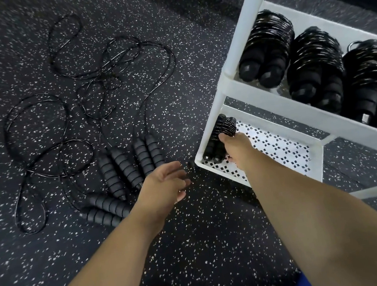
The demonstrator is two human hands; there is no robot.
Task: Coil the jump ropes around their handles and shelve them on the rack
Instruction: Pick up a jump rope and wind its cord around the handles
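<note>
Right hand (235, 149) is clamped on a coiled jump rope (221, 136), setting it in the left corner of the rack's lower shelf (278, 148). Left hand (164, 184) hangs open and empty just right of the uncoiled ropes' handles (124, 167) on the floor, so it's nearer; their long axes point roughly toward it.

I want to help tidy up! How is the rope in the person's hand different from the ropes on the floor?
The held rope is wound tightly around its handles; the floor ropes sprawl in loose tangled loops. The held rope sits on the lower shelf of the white rack, gripped by the right hand; the floor ropes lie untouched, the left hand open above them. Both kinds are black with ridged handles.
</note>
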